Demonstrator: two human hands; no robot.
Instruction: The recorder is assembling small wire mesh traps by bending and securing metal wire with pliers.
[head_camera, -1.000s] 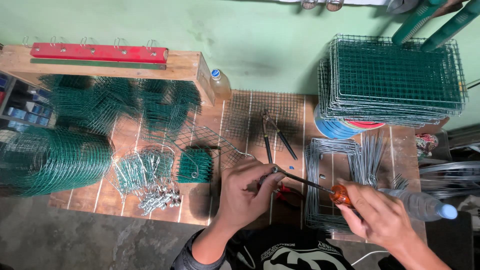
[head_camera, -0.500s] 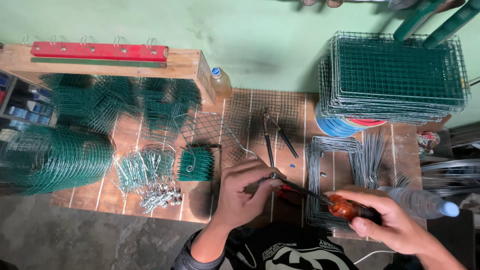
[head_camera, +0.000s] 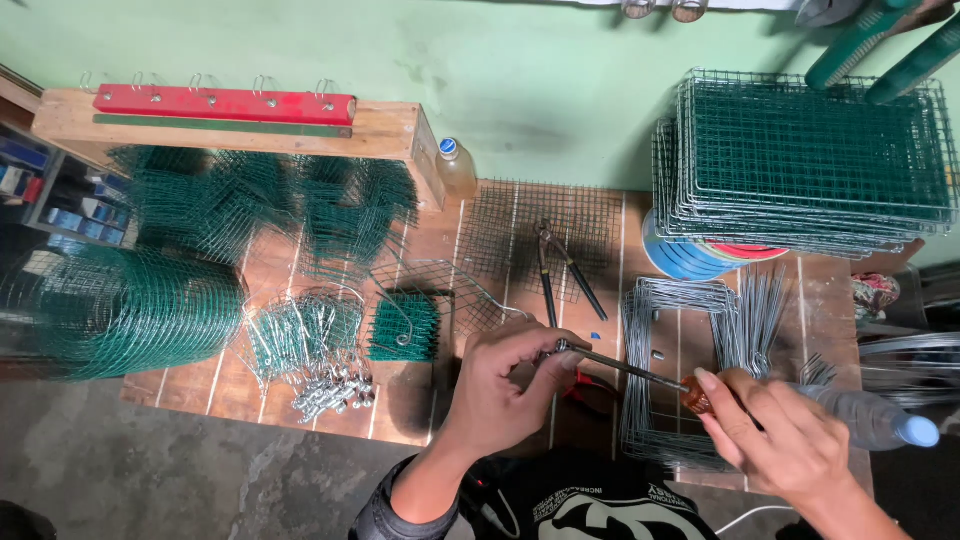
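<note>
Screwdriver (head_camera: 640, 375) spans both closed grips, left hand (head_camera: 505, 385) pinching tip, right hand (head_camera: 775, 435) clasping handle near board edge (head_camera: 300, 428)

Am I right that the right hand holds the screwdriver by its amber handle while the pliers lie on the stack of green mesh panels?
Not quite. In the head view the pliers lie on the flat mesh sheet on the wooden table, not the stack. The right hand does hold the screwdriver by its amber handle.

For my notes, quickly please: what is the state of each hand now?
Left hand: closed, fingers pinching the metal tip end of the screwdriver.
Right hand: closed on the screwdriver's amber handle.
</note>
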